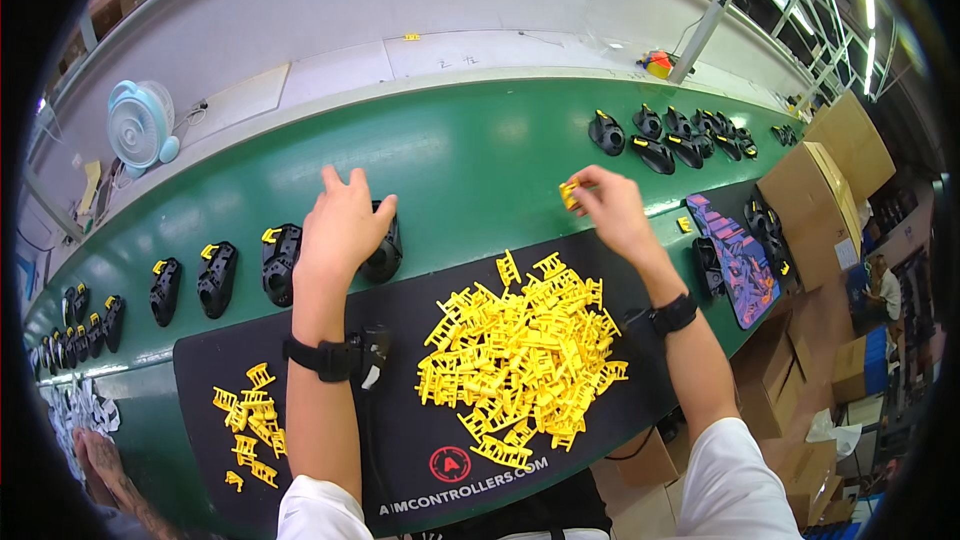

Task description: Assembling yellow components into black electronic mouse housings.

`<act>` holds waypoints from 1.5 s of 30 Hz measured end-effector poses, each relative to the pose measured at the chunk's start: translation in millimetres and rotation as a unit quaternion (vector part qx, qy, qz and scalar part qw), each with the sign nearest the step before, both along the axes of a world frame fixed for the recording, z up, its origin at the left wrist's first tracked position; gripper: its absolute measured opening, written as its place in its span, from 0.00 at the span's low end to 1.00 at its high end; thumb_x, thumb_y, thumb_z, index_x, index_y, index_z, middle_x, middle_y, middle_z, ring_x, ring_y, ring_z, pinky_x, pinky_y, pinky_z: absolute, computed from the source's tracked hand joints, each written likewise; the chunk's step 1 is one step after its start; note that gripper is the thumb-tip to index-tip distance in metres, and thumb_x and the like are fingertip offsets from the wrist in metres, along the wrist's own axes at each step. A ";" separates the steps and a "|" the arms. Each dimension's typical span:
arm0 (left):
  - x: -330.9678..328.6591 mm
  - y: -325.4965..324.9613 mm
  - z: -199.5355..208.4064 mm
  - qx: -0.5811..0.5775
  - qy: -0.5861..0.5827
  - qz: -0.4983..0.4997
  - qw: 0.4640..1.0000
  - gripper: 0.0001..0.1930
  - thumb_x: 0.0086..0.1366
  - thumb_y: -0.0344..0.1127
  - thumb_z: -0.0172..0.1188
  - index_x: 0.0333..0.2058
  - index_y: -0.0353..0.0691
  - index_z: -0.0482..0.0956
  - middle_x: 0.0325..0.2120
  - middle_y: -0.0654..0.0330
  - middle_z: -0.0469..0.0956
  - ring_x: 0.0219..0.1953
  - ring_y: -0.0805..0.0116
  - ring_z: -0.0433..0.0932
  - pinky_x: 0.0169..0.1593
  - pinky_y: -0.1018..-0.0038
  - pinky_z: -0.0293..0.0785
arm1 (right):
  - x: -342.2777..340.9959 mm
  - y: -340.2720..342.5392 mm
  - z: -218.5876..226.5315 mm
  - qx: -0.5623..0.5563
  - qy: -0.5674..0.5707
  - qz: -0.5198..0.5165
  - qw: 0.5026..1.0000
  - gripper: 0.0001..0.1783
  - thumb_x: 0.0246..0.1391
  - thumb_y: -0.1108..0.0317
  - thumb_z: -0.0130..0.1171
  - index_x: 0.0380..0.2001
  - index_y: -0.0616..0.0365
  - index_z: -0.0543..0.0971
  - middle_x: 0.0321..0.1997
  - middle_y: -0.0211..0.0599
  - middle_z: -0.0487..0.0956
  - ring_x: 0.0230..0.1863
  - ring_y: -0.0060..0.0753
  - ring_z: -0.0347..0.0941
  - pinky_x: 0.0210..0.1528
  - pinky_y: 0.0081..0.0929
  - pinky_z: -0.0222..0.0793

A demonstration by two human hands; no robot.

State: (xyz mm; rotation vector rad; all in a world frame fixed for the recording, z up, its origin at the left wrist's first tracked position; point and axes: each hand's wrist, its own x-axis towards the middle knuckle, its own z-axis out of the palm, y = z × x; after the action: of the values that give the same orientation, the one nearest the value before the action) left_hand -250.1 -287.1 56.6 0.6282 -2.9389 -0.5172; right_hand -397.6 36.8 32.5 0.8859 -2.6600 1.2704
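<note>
Green bench (480, 180), glossy surface, runs the full width in front of me, curving in view. Directly on its near edge: black mat (215, 355), printed with a round red emblem and pale lettering. Mat bears a large heap of yellow pieces (520, 360), near centre, and a smaller scatter (255, 415) toward its left end. Left of centre, beyond the mat: black shells (216, 280) in a spaced row, several with yellow at one end; a tighter cluster (113, 320) farther left. Far right side: another group (685, 145), closely set. Right end: purple-patterned panel (740, 260); layer directly beneath unclear.
</note>
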 end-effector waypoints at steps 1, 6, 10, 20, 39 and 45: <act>3.7 -0.6 2.7 -0.014 0.055 -0.022 0.998 0.31 0.67 0.50 0.59 0.61 0.32 0.69 0.59 0.36 0.66 0.54 0.38 0.76 0.58 0.56 0.74 | -18.7 3.4 -0.7 -0.018 -0.003 -0.045 0.999 0.08 0.61 0.78 0.57 0.42 0.69 0.79 0.34 0.45 0.85 0.31 0.31 0.85 0.31 0.27 0.79; 8.2 13.3 9.4 0.039 0.123 -0.153 0.980 0.24 0.69 0.45 0.58 0.57 0.35 0.72 0.50 0.40 0.71 0.53 0.42 0.73 0.59 0.58 0.71 | -110.9 31.4 -7.2 0.012 0.006 -0.172 0.985 0.07 0.60 0.76 0.59 0.38 0.72 0.80 0.49 0.46 0.81 0.32 0.32 0.85 0.29 0.25 0.80; 6.0 18.5 9.8 0.068 0.114 -0.173 0.976 0.23 0.69 0.44 0.58 0.57 0.35 0.73 0.47 0.43 0.73 0.51 0.44 0.75 0.56 0.59 0.73 | -145.9 42.1 -18.5 0.144 0.030 -0.154 0.977 0.06 0.59 0.75 0.61 0.34 0.70 0.80 0.56 0.44 0.77 0.31 0.32 0.85 0.28 0.26 0.80; 3.0 17.8 7.1 0.072 0.111 -0.172 0.976 0.21 0.70 0.43 0.57 0.55 0.35 0.74 0.44 0.46 0.75 0.47 0.49 0.77 0.53 0.60 0.74 | -138.3 3.6 -10.7 0.227 0.189 -0.091 0.951 0.07 0.53 0.72 0.62 0.32 0.67 0.82 0.40 0.52 0.82 0.38 0.52 0.80 0.43 0.41 0.76; -22.8 30.9 -3.7 0.784 0.368 -0.094 0.490 0.17 0.68 0.32 0.61 0.53 0.46 0.70 0.40 0.64 0.78 0.39 0.72 0.81 0.43 0.68 0.84 | 47.9 -103.1 113.1 -0.186 -0.214 0.271 0.920 0.08 0.64 0.71 0.58 0.44 0.63 0.78 0.41 0.31 0.81 0.36 0.17 0.75 0.37 0.17 0.71; -10.8 33.3 22.0 0.723 0.345 -0.092 0.592 0.20 0.67 0.29 0.61 0.56 0.41 0.68 0.44 0.61 0.78 0.45 0.69 0.81 0.48 0.66 0.80 | 65.3 -95.0 132.6 -0.177 -0.089 0.191 0.961 0.10 0.58 0.73 0.65 0.41 0.65 0.81 0.36 0.30 0.84 0.38 0.16 0.78 0.34 0.18 0.72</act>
State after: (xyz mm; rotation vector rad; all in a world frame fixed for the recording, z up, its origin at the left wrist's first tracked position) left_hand -260.9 -253.7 78.6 0.0229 -1.2630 -2.4416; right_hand -332.3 -58.2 165.1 1.3180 -2.3274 1.9158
